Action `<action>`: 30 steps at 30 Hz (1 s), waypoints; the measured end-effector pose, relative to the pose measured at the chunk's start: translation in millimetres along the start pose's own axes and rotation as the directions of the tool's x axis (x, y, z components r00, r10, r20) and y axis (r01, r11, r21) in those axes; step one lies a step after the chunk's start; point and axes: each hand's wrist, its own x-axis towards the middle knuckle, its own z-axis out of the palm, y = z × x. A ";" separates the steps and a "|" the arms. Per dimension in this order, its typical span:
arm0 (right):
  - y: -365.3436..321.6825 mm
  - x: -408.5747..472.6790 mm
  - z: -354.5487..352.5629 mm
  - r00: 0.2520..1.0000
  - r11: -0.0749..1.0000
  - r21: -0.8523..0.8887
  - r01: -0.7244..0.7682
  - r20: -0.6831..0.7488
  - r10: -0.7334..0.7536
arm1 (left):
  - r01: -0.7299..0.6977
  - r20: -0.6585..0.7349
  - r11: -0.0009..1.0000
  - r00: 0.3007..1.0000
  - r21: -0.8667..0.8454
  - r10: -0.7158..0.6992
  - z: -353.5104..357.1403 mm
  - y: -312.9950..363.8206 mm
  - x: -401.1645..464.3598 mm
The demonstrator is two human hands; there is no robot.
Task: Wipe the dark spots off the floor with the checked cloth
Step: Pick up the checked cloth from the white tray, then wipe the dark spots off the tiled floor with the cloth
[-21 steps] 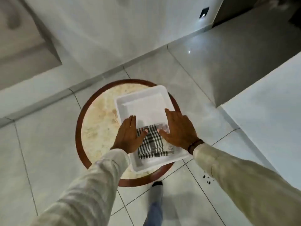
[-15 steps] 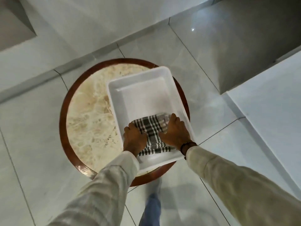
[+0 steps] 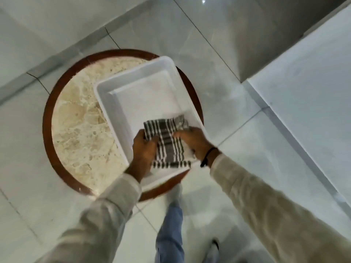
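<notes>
Pale glossy floor tiles (image 3: 218, 59) spread all around a round stone-topped table (image 3: 79, 126) with a dark red-brown rim, and on that table sat a shallow white tray (image 3: 106, 103), pushed toward the table's 3 o'clock side. The checked cloth (image 3: 167, 139) lay folded in the tray's near corner, at about 5 o'clock of the tray, its long axis running roughly 11 to 5 o'clock. Both hands had closed on it: the left hand (image 3: 143, 147) gripped the cloth's 9 o'clock edge with fingers curled over the fabric, and the right hand (image 3: 193, 141) pinched its 3 o'clock edge, fingers together on the weave. The cloth sat directly between the 2 hands, neither clearly nearer. Its far corner near 1 o'clock looked ruffled, as if partly raised, though whether the bulk was clear of the tray floor could not be told. No dark spots showed on the visible tiles, so the likely next move was lifting the cloth straight up over the tray's near wall, then carrying it down to the floor.
</notes>
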 end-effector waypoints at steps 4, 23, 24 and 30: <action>-5.0 -51.3 -53.3 0.995 0.995 0.083 0.045 -0.093 -0.038 | -0.133 0.103 0.987 0.987 0.086 0.124 15.8 28.8 -45.3; 258.5 -109.1 -264.8 0.944 0.804 0.589 0.080 -0.303 0.128 | -0.503 0.737 0.751 0.675 0.429 0.031 267.9 -120.0 -179.1; 288.1 -89.6 -271.6 0.930 0.806 0.589 0.063 -0.328 0.167 | -0.556 0.740 0.693 0.670 0.459 0.047 279.8 -146.5 -164.5; 457.9 63.2 -288.4 0.782 0.845 0.531 0.061 -0.552 0.291 | -0.832 0.830 0.182 0.547 0.525 0.105 346.0 -299.8 -17.7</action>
